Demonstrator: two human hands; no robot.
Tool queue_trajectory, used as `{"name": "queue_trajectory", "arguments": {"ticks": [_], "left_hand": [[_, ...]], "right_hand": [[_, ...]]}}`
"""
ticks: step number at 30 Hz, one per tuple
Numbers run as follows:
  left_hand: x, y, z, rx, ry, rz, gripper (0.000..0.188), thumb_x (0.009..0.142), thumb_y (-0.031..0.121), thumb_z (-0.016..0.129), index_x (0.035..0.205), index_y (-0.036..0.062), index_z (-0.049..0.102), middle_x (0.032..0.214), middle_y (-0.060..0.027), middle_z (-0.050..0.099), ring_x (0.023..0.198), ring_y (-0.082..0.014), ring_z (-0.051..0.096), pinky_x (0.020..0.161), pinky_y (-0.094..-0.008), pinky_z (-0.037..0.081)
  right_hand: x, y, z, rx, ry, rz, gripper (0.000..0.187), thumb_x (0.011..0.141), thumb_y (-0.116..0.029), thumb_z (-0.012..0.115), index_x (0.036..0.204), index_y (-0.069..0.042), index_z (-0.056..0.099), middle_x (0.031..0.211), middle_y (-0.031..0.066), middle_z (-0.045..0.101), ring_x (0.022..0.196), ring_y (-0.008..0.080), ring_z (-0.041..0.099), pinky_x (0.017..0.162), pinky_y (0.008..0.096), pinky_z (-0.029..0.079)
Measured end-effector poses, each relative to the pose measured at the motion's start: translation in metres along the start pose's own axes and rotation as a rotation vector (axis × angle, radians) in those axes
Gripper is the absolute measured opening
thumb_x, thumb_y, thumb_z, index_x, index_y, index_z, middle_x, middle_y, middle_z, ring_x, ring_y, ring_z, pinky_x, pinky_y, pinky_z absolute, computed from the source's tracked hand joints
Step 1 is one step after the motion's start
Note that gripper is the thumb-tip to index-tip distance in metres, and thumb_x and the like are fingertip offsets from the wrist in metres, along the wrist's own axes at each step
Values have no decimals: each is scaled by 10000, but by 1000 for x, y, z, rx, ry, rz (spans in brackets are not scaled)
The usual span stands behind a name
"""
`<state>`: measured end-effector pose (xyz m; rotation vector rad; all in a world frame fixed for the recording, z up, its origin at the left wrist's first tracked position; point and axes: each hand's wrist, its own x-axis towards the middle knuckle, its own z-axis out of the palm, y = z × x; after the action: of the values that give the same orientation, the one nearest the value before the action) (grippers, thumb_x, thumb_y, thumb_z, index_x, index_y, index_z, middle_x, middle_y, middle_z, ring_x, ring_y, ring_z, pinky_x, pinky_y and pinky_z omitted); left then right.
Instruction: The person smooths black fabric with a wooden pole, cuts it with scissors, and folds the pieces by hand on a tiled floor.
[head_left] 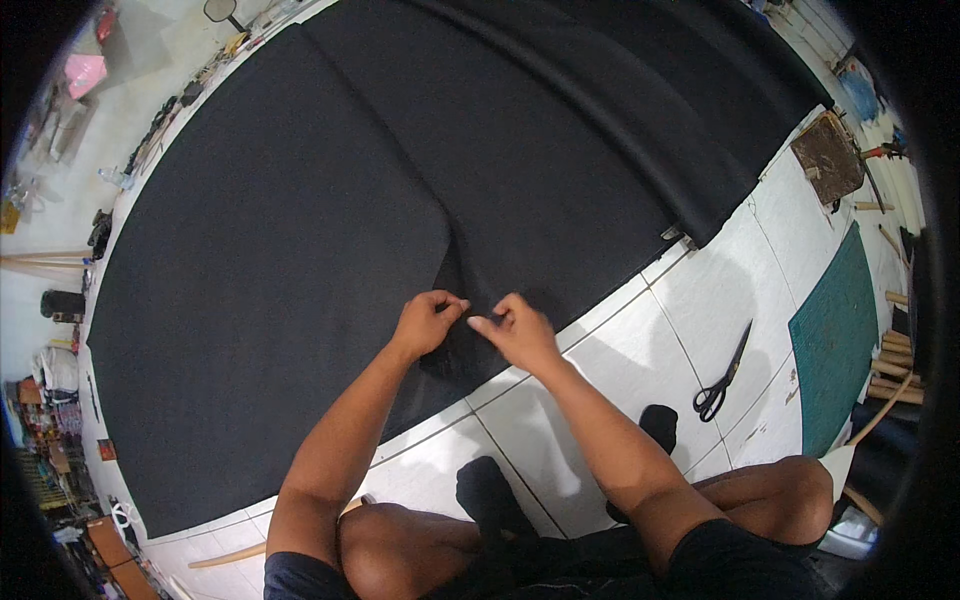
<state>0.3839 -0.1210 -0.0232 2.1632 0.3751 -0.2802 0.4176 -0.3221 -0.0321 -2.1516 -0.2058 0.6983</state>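
A wide sheet of black fabric [270, 250] covers most of the floor in front of me. A seam-like fold runs down it toward my hands, and a darker gap shows beside that fold. My left hand [430, 325] lies over the fabric near the fold, thumb and fingertips pinched together; what is between them is too small or dark to make out. Just right of it hovers my right hand [520, 335], its fingers bent, with thumb and forefinger apart and nothing visible between them. Both hands are close together near the fabric's front edge.
Black scissors [722, 375] lie on the white tiles [640, 340] at my right, near a green cutting mat [840, 340]. A brown block [828, 158] stands by the fabric's right end. A wooden stick [228, 556] lies at lower left. Assorted items line the left wall.
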Motion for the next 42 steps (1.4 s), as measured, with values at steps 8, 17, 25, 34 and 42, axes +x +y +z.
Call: {"name": "queue_trajectory", "arguments": {"ticks": [8, 17, 25, 34, 42], "left_hand": [[4, -7, -2, -33, -47, 6, 281, 943, 260, 668, 1075, 27, 753, 998, -140, 758, 983, -256, 715, 898, -359, 525], [2, -18, -13, -159, -227, -36, 317, 960, 170, 625, 1250, 68, 697, 1218, -123, 702, 1169, -250, 626, 1049, -357, 437], [-1, -12, -8, -390, -221, -99, 396, 969, 121, 626, 1363, 75, 617, 1304, -109, 650, 1193, -199, 588, 1075, -331, 413], [-8, -21, -1, -339, -96, -43, 387, 961, 77, 640, 1347, 62, 607, 1283, -90, 648, 1177, -176, 588, 1030, -306, 452], [-9, -25, -3, -259, -86, -20, 401, 961, 98, 643, 1357, 61, 596, 1311, -98, 638, 1197, -207, 593, 1046, -317, 446]], "right_hand": [[0, 7, 27, 108, 23, 12, 519, 885, -504, 705, 1047, -12, 727, 898, 196, 728, 928, 362, 717, 837, 430, 546], [-1, 21, 1, -157, 144, 28, 397, 850, -380, 790, 912, -17, 642, 851, 181, 712, 833, 360, 700, 749, 441, 536], [-2, 23, 41, 209, -108, -17, 582, 738, -470, 883, 990, 5, 659, 864, 150, 719, 814, 252, 708, 749, 367, 546], [2, 23, 29, 198, -218, -38, 321, 932, -318, 732, 867, -4, 705, 746, 42, 674, 659, 127, 616, 614, 292, 511], [-7, -5, 9, 462, -82, 341, 348, 941, -290, 701, 1102, 11, 629, 895, 111, 656, 725, 192, 647, 696, 368, 557]]}}
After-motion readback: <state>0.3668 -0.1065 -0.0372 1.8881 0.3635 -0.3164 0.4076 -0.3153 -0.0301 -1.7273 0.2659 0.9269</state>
